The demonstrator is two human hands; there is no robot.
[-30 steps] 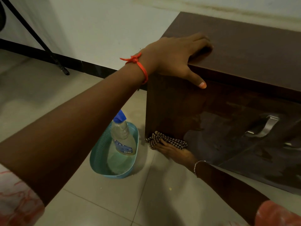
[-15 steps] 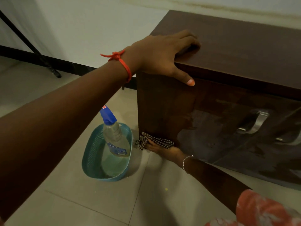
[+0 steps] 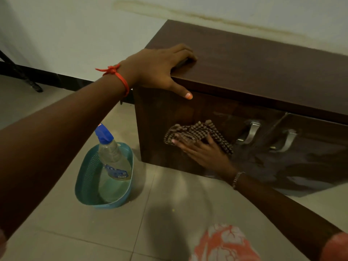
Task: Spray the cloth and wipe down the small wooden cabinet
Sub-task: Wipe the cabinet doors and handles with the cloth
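Note:
The small dark wooden cabinet stands against the wall at the right. My left hand grips its top left front corner, fingers on top and thumb down the front. My right hand presses a checked cloth flat against the left door, about halfway up. The clear spray bottle with a blue nozzle stands in a teal basket on the floor to the left of the cabinet.
Two metal door handles sit right of the cloth. Wet streaks show on the doors. A black stand leg rests on the tiled floor at far left by the dark skirting.
My right hand has slid the cloth from the door's bottom left corner up to its middle. The left hand has kept its hold on the cabinet's top corner.

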